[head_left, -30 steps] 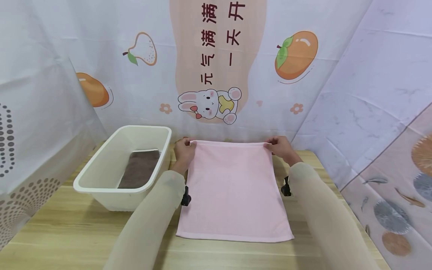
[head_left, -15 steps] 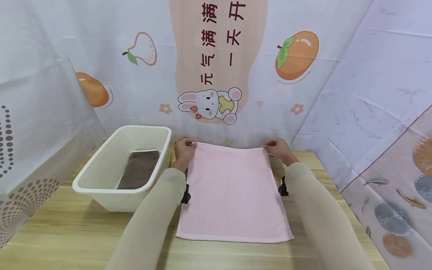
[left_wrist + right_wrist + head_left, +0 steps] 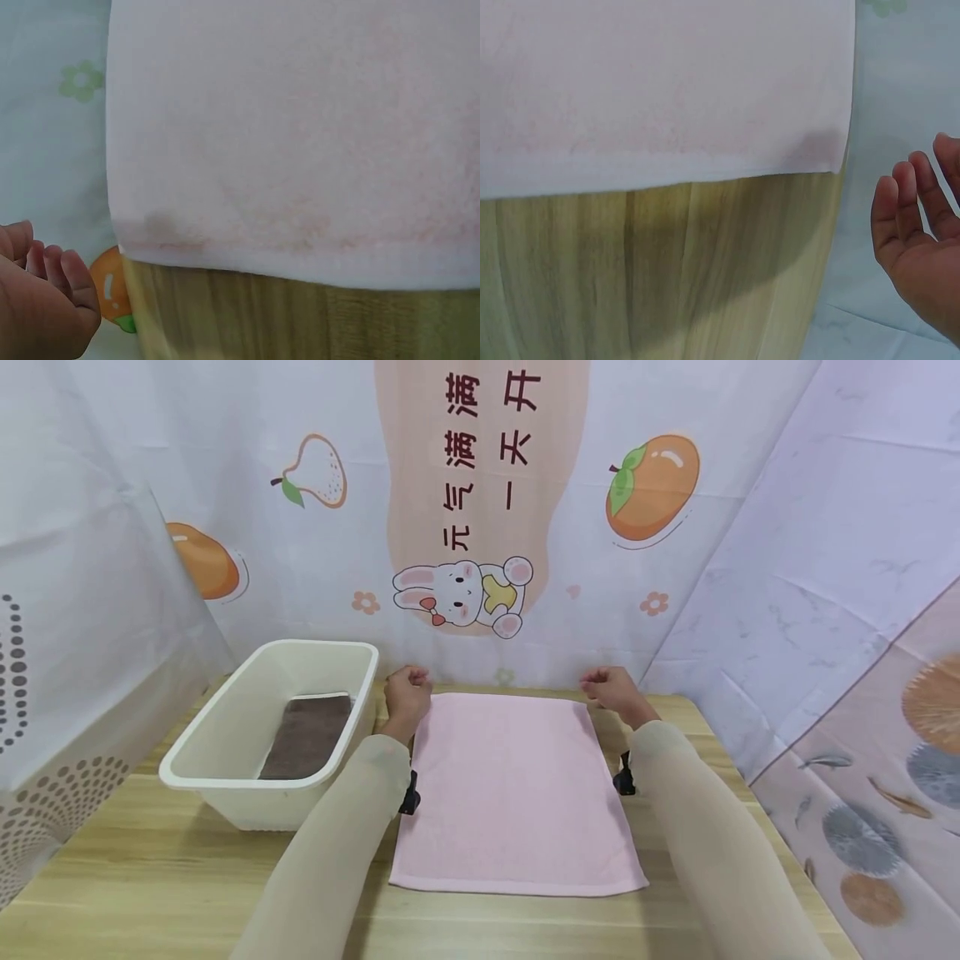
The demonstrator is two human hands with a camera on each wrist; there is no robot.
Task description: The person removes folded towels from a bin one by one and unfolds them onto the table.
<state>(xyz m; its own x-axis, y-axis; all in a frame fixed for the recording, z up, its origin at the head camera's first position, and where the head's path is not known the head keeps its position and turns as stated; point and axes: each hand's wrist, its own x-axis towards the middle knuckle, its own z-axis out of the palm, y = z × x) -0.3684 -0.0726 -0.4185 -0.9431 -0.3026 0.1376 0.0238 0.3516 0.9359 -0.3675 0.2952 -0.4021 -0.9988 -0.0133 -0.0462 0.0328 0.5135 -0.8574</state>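
Note:
A pink cloth lies flat and spread out on the wooden table, its far edge close to the back curtain. My left hand is at its far left corner, and in the left wrist view that hand stands apart from the cloth, fingers loosely bent and holding nothing. My right hand is just beyond the far right corner. The right wrist view shows that hand off the cloth, with relaxed fingers and nothing between them.
On the left of the table stands a white basin with a dark brown cloth inside. A printed curtain hangs behind the table, and more patterned sheets hang at both sides.
Both hands have let go of the cloth's far corners. Its far edge, held up earlier, has dropped down onto the table.

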